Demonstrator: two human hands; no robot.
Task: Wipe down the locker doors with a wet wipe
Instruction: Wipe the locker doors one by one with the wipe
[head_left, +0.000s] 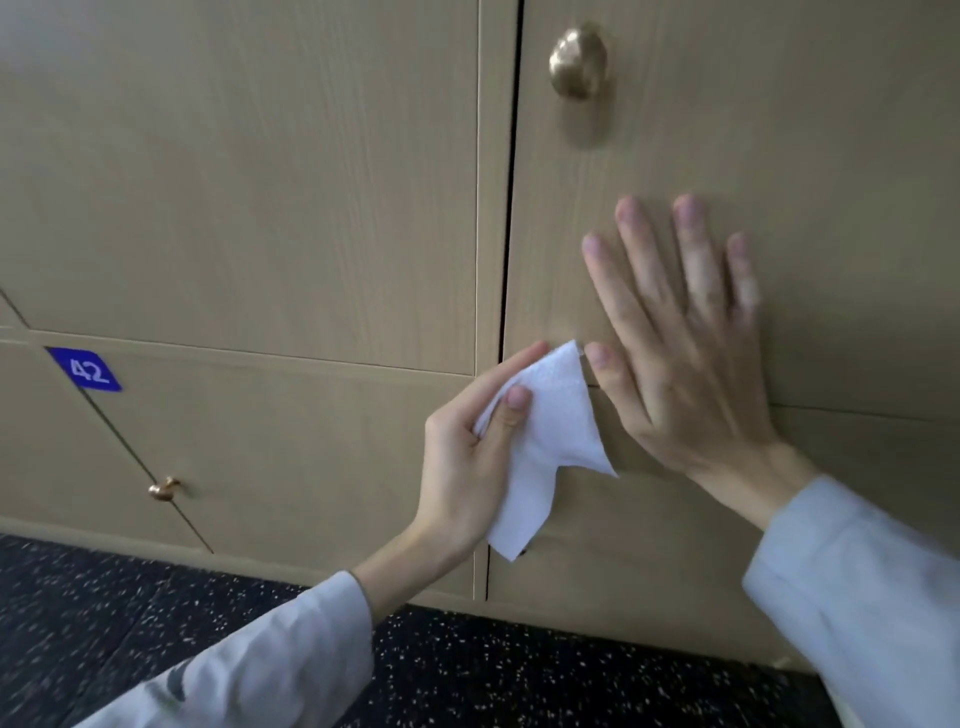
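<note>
Here the white, crumpled wet wipe (545, 441) hangs in front of the seam between pale wood-grain locker doors (779, 130), pinched between thumb and fingers of the left hand (467, 457). Just beside it, the right hand (685, 353) lies with straight, spread fingers flat against the right door, below a round brass knob (577, 62). A blue number tag reading 42 (85, 370) marks the lower left door.

Right hand (685, 353): motion-blurred, fingertip contact with locker door (831, 182) unclear. Wet wipe (545, 441): upper part hidden behind left hand (467, 457). Brass knob (577, 63): soft-focused. Both sleeves cut off by near edge.
</note>
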